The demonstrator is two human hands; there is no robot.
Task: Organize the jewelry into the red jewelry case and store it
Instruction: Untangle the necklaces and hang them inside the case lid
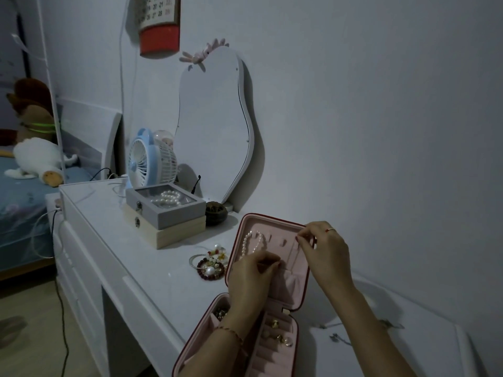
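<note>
Fingertips of the right hand [324, 247] pinch something very thin (probably a chain, too fine to see) near the top edge of the upright lid of the red jewelry case [299, 292], which lies open on the white dresser [130, 270]. Left hand [251, 273] fingers press closed at the lid pocket; whether they hold anything I cannot tell. One pearl strand [249, 244] hangs in the lid. Risk: a pull could tangle the chain. One pile of bracelets [211, 263] waits beside, and two boxes [166, 213] stand stacked.

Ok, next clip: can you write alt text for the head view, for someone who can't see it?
Both hands work inside the upright lid of an open jewelry case on a white dresser: the left hand near a pearl strand hung there, the right hand pinching at the lid's top right. Loose bracelets lie beside it, stacked boxes behind.
</note>
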